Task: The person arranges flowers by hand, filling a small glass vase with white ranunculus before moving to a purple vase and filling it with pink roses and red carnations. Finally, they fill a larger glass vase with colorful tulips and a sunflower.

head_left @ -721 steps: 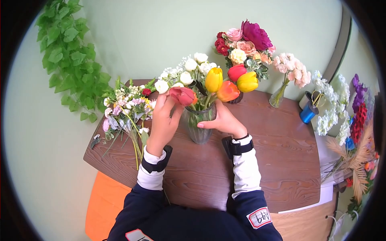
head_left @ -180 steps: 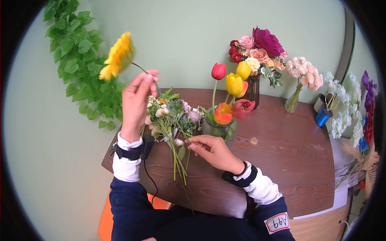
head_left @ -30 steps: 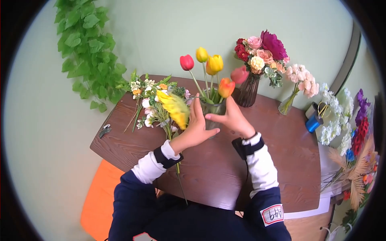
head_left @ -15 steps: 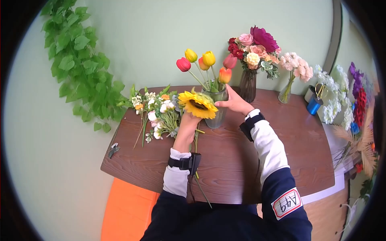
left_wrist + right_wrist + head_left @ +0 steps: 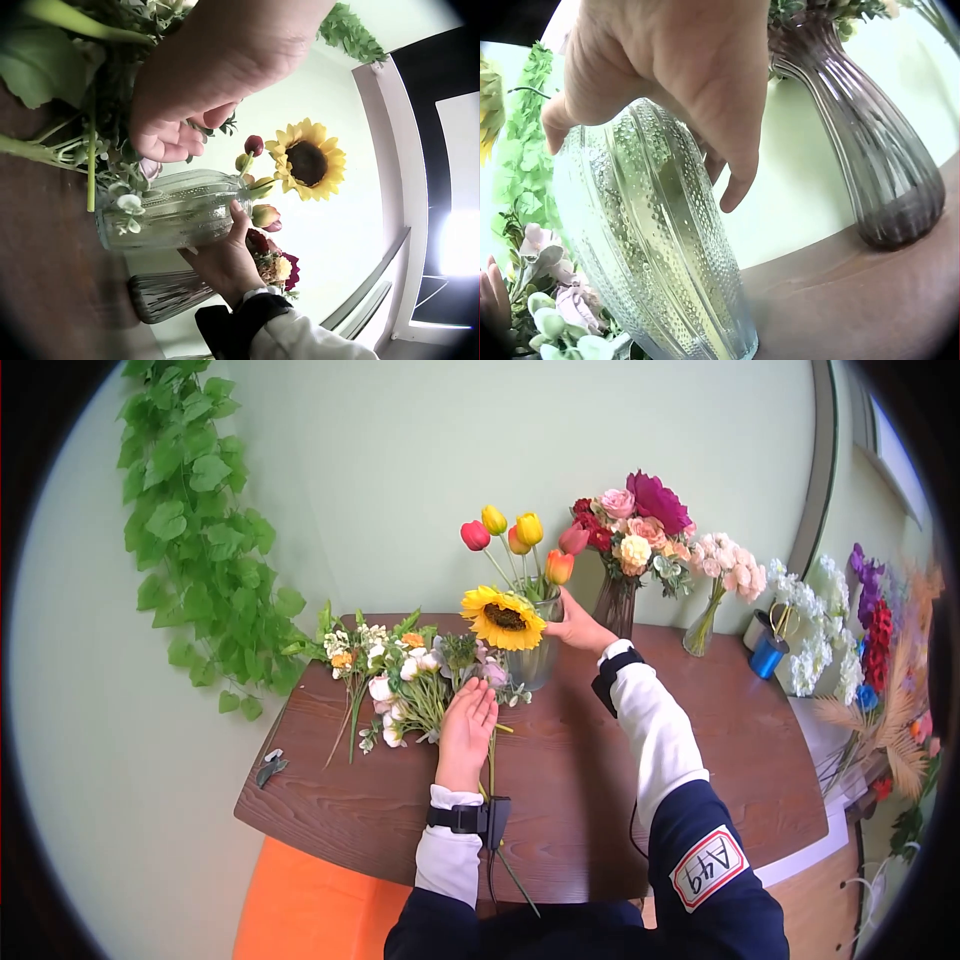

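Observation:
A clear ribbed glass vase stands on the table, holding red, yellow and orange tulips. From its left side a sunflower leans out, its bloom facing forward. My right hand grips the vase near the rim; in the right wrist view its thumb and fingers curl round the glass. Left of the vase, my left hand is lifted with relaxed fingers and holds nothing. Close to it lies a pile of loose flowers with white, orange and pink blooms.
Behind the vase stands a dark ribbed vase of roses, with a smaller vase of pale pink flowers to its right. A blue ribbon spool sits near the table's right edge. Long stems reach toward the table's front edge.
Since six seconds ago, the sunflower has gone from my left hand into the vase. My left hand has drawn back from the vase toward me; my right hand stays on it.

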`<state>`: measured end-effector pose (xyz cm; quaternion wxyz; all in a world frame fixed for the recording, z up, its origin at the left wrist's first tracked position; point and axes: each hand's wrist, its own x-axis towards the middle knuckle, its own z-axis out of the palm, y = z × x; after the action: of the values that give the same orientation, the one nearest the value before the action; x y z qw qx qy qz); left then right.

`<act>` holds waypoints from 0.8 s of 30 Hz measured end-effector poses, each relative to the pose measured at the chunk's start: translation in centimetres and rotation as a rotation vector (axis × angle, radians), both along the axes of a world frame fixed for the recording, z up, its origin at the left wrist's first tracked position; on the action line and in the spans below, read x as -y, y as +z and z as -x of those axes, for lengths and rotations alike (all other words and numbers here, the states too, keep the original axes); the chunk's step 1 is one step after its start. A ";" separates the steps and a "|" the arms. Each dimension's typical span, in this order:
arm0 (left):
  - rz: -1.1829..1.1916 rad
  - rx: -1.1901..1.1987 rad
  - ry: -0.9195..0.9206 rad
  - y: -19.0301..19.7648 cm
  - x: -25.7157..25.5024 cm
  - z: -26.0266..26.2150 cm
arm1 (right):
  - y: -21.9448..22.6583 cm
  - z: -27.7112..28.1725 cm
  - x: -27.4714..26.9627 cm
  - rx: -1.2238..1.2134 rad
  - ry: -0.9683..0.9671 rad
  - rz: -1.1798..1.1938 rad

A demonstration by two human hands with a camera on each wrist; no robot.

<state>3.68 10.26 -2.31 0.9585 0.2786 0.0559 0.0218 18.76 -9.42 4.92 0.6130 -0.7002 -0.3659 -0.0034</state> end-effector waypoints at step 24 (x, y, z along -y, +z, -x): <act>0.188 -0.068 0.051 0.0 -0.4 0.5 | -1.5 -7.1 -7.3 0.202 -0.334 -0.037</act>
<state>3.20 10.70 -2.34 0.9771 0.1866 0.0971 0.0315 25.81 -2.14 3.37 0.5770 -0.7358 -0.3043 -0.1819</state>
